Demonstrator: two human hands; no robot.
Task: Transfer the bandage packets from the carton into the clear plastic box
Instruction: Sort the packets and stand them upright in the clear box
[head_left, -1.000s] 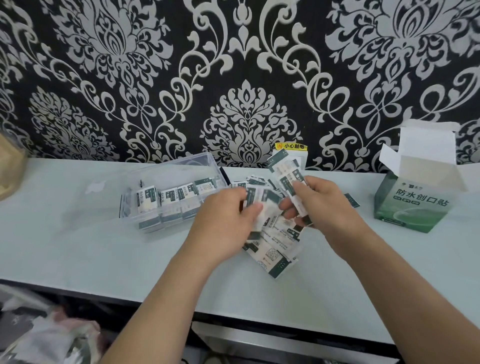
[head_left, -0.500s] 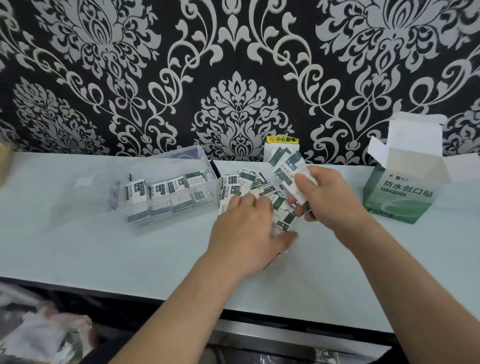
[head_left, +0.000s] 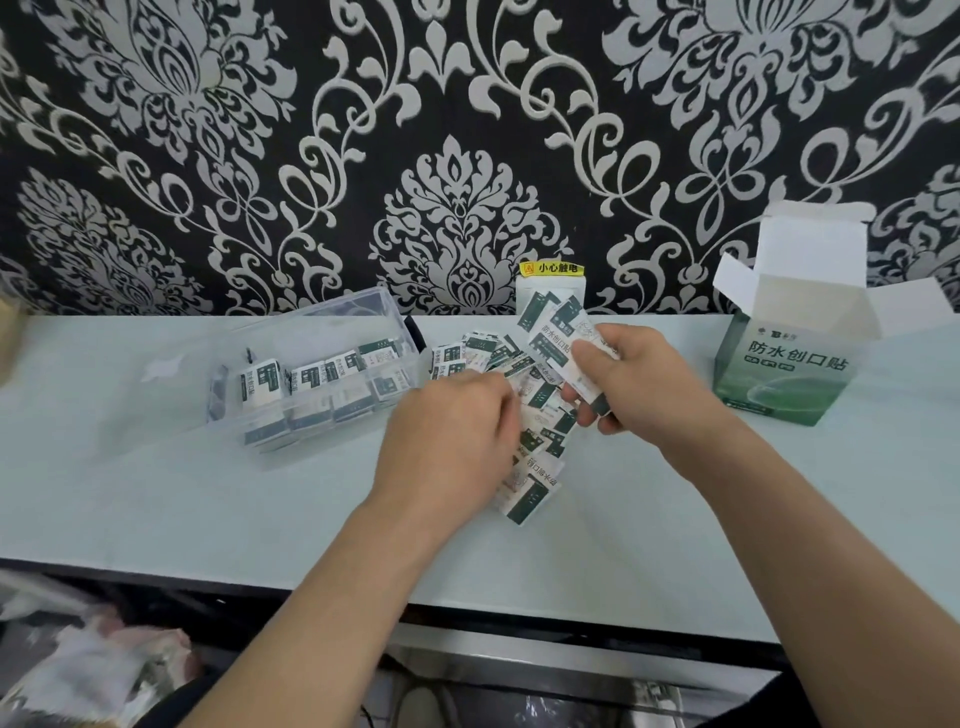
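Bandage packets, small white-and-dark-green paper sachets, sit in 3 places: a loose heap (head_left: 524, 410) at mid-frame on the pale blue-grey tabletop (head_left: 156, 493), rows already standing inside the clear plastic box (head_left: 311, 374) left of centre, and a fanned stack (head_left: 558, 340) held in the hand. Going from largest to smallest: the tabletop spans the frame's middle band; the green-and-white cardboard carton (head_left: 784, 364) stands at the right with its flaps open, well apart from the box; the box lies just beside the heap's left edge.

The right hand (head_left: 639, 379) is clenched around the fanned stack, thumb pressing on top. The left hand (head_left: 452, 436) rests curled over the heap, fingers down among the sachets; whether it has pinched 1 I cannot tell.

The step in hand looks like gathering and squaring loose packets into a bundle. The next move probably calls for adding a few more sachets, aligning their edges, then carrying the bundle left and slotting it upright into a free space beside the existing rows.
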